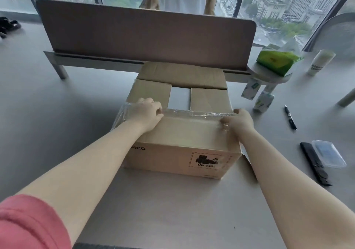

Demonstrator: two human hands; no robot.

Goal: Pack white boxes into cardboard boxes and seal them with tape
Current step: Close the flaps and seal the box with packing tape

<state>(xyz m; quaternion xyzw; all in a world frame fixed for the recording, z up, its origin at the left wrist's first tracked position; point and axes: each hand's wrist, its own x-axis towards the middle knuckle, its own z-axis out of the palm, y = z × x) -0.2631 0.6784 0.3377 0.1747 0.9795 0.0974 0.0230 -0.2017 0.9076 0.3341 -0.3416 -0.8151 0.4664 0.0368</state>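
Sealing step: left hand (148, 110) and right hand (238, 121) pinch clear crinkled tape (194, 112) across the brown cardboard box (180, 133) (far flap unfolded); next, probably peeling it free.

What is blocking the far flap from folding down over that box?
Nothing visible. The far flap stands open behind the two folded side flaps, with a white box showing between them. Both hands, left and right, hold clear tape along the near flap.

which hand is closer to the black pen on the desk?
Right. The right hand grips the tape at the cardboard box's right edge, toward the black pen; the left hand is across the box.
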